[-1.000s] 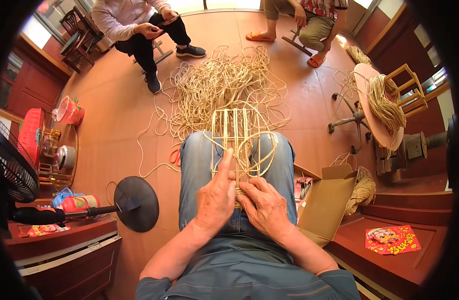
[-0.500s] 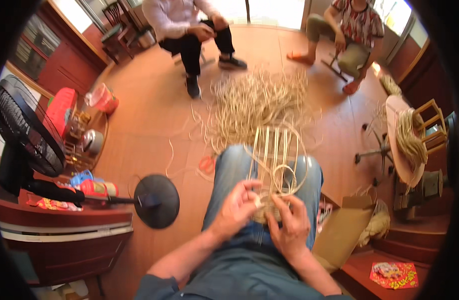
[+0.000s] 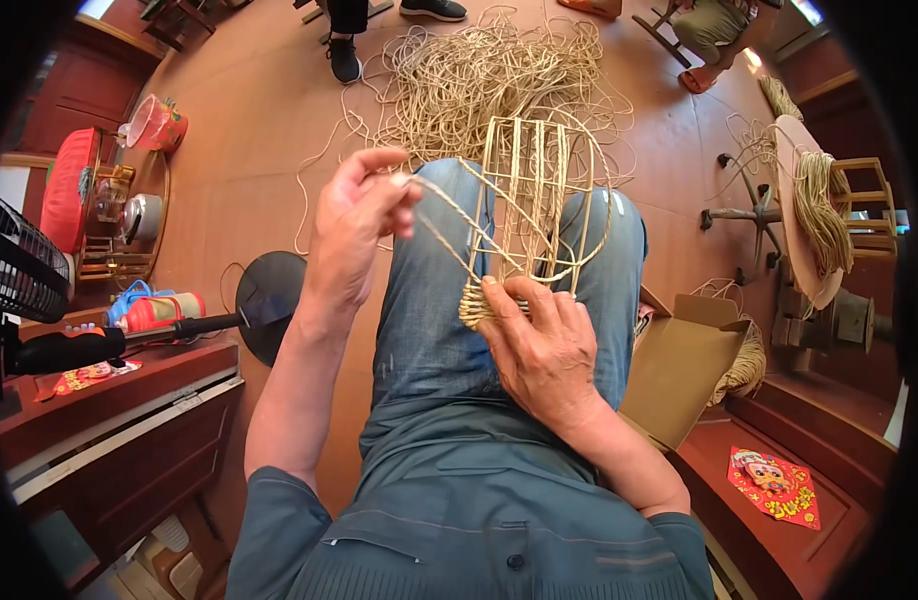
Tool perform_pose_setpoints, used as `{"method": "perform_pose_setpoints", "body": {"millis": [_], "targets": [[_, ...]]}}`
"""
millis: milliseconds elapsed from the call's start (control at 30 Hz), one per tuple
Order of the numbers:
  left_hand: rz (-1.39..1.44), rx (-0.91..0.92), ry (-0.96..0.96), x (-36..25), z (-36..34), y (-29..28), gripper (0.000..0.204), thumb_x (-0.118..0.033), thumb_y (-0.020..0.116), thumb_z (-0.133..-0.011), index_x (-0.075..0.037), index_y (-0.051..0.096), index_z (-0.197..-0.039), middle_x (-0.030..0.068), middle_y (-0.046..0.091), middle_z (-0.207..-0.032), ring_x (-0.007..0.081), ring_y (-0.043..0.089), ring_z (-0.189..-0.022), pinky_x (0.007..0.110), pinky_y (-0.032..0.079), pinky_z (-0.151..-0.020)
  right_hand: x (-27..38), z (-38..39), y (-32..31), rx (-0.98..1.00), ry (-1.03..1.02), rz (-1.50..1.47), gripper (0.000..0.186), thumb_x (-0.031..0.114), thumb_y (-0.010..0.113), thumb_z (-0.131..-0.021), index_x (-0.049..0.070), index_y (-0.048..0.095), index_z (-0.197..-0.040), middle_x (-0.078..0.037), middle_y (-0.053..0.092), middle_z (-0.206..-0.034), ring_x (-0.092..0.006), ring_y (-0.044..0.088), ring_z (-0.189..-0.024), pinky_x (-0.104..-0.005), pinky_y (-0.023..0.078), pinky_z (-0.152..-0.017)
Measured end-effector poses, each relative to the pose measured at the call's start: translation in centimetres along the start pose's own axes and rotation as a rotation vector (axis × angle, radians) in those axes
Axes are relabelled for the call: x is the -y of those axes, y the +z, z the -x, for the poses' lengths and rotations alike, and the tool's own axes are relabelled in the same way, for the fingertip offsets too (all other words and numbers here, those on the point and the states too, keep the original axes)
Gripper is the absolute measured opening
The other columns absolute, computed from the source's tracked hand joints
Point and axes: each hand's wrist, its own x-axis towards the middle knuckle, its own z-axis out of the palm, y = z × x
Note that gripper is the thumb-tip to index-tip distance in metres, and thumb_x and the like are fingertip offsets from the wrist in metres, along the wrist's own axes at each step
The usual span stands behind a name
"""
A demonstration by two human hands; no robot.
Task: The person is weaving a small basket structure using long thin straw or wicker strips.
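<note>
A slim wire-like frame [image 3: 579, 187] of pale straw-coloured rods rests over my thighs, with a densely wrapped woven band [image 3: 469, 303] at its near end and loose twisted cord looped across it. My left hand [image 3: 354, 225], raised left of the frame, pinches a loop of cord [image 3: 437, 196] between thumb and forefinger, pulled out from the work. My right hand [image 3: 534, 350] grips the woven end, thumb and fingers pressed on it where the cord leaves the band.
Tangled cord [image 3: 489, 70] heaps beyond my knees. Two people's feet [image 3: 344, 58] and legs [image 3: 704, 35] show at the top. A fan [image 3: 24, 270] stands left, an open cardboard box [image 3: 679, 370] right, and a tilted board with cord hanks [image 3: 794, 215] farther right.
My left hand has moved from the woven band up and leftward, drawing cord with it. My right hand stays at the band. The view has tilted down, cropping the two people.
</note>
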Motion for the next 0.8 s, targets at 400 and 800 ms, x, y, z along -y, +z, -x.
{"method": "perform_pose_setpoints", "body": {"millis": [400,800], "targets": [[-0.619,0.147,0.359,1.2,0.6,5.4,0.027,-0.011,0.065,-0.112,0.000,0.070,-0.137,0.0064,0.077,-0.113,0.0103,0.072,-0.092,0.027,0.061,-0.077,0.6,-1.0,-0.5,0.150,0.087,0.003,0.050,0.036,0.086,-0.093,0.013,0.072,-0.135,-0.008,0.065,-0.119,-0.0279,0.063,-0.102,-0.0419,0.051,-0.089],[-0.104,0.241,-0.224,4.8,4.1,2.8,0.076,-0.017,0.072,-0.109,0.007,0.033,-0.169,0.0112,0.077,-0.116,0.0043,0.058,-0.069,0.019,0.045,-0.056,0.8,-1.0,-0.4,0.140,0.095,-0.013,0.049,0.037,0.088,-0.091,0.013,0.072,-0.132,-0.008,0.066,-0.121,-0.0286,0.063,-0.102,-0.0428,0.052,-0.090]]}}
